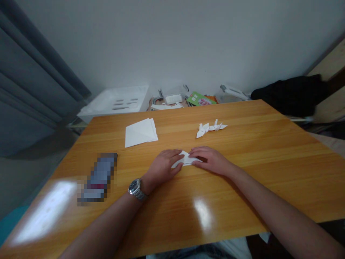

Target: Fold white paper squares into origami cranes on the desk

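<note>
A small folded sheet of white paper (186, 159) lies on the wooden table (167, 212) between my two hands. My left hand (165, 164), with a metal watch (137, 189) on the wrist, grips the paper's left side, thumb at the near edge and fingers over the top. On the right side, my right hand (210, 160) pinches the paper between thumb and fingers. Beyond my right hand stand two white origami cranes (203, 129), close together. Farther back on the left rests a small stack of white paper sheets (140, 133).
A pixelated, phone-like object (99, 176) lies at the table's left. Behind the far edge are a white plastic tray (121, 99), a green book (201, 99) and assorted items. Black cloth (291, 94) is heaped at the back right; a grey curtain (35, 68) hangs at the left.
</note>
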{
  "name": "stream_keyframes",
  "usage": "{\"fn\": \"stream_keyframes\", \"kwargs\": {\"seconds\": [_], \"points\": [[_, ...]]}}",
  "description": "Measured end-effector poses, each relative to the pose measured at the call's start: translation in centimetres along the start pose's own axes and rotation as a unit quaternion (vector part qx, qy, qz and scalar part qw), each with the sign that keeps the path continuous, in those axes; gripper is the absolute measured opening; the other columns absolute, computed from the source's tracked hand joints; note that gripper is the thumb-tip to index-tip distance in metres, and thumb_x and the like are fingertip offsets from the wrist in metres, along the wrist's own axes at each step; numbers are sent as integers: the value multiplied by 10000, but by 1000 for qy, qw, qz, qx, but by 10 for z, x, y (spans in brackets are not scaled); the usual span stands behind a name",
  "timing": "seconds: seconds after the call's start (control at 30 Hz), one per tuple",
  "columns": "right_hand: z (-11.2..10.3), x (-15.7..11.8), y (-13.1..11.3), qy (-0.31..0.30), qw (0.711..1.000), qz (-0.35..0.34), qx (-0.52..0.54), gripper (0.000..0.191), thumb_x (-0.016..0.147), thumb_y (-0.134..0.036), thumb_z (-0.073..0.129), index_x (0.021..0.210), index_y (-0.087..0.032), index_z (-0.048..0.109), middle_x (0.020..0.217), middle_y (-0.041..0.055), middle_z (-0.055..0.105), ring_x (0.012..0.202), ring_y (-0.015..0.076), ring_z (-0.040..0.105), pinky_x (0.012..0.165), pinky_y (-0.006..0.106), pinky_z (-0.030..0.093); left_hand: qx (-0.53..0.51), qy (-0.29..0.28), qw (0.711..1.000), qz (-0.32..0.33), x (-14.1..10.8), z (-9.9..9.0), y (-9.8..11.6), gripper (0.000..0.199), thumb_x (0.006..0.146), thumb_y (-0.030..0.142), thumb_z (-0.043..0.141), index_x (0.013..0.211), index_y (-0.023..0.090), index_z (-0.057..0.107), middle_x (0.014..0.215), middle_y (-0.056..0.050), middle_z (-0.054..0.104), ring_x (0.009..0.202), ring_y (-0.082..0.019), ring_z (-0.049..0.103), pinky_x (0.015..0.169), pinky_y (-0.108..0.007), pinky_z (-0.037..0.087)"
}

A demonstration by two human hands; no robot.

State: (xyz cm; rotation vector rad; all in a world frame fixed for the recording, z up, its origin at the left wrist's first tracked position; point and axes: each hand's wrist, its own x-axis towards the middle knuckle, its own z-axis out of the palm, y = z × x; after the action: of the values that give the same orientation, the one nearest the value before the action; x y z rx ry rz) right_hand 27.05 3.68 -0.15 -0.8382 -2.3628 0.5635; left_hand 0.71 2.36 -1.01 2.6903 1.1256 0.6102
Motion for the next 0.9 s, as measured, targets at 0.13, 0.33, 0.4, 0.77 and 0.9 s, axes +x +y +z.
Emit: {"fn": "stream_keyframes", "kwargs": {"seconds": [0.13,0.33,0.4,0.77,0.9], "points": [[3,-2,-1,5,1000,8,-8,196,941,-240,663,1124,-203,720,1143,86,752,1080,233,690,972,385,534,-6,3,1000,-6,0,0,1,333,980,314,560,1284,201,636,1354,-100,652,1223,-253,622,1076,-449,480],[6,-3,-4,22,1000,16,-3,163,982,-239,601,1089,-197,717,1100,84,761,998,206,712,912,340,560,-20,-4,1000,-20,3,-6,6,301,979,304,557,1254,191,603,1307,-98,668,1179,-256,634,1040,-430,497],[6,-2,-5,26,1000,9,-4,155,990,-241,589,1070,-196,714,1084,83,762,981,203,713,899,338,563,-18,-2,1000,-18,3,-7,7,279,975,301,562,1228,194,613,1303,-100,670,1180,-261,635,1039,-434,497],[5,-1,-8,39,998,23,-50,165,1028,-271,516,1035,-194,662,1029,80,723,947,204,680,845,334,543,-6,8,1000,-10,2,-2,7,283,972,354,587,1202,206,661,1298,-97,675,1198,-250,630,1045,-420,501],[5,1,-10,46,998,21,-43,172,1030,-279,509,1012,-196,658,998,76,717,921,203,675,826,331,539,8,23,1000,-1,4,-3,8,253,991,367,563,1137,207,694,1233,-85,695,1125,-246,646,1005,-413,508]]}}
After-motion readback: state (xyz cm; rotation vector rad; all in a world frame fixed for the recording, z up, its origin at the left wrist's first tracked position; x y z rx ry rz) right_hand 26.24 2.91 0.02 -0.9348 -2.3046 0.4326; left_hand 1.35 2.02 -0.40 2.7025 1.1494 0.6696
